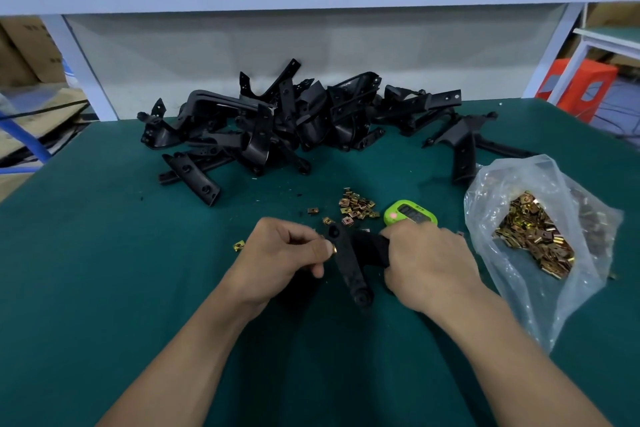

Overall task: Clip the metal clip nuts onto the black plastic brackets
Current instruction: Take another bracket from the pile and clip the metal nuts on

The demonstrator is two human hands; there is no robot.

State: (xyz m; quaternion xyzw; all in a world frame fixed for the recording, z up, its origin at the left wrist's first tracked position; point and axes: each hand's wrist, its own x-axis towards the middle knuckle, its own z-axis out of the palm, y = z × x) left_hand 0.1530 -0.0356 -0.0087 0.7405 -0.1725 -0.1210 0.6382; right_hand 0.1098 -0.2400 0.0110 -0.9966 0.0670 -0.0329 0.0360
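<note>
Forearms (194, 350) reach in over the green tabletop (104, 253): right hand (429, 263) grips one black bracket (349, 267) by its wide end to steady it, left hand (280, 253) pinches a clip nut (334, 249) against its edge, likely to push on; loose nuts (356, 206), bag (540, 236), bracket heap (277, 128) wait within reach.

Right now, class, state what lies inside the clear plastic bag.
The clear plastic bag holds a heap of gold-coloured metal clip nuts. What lies beneath the heap, and behind the crumpled film at the bag's right side, cannot be seen.
</note>
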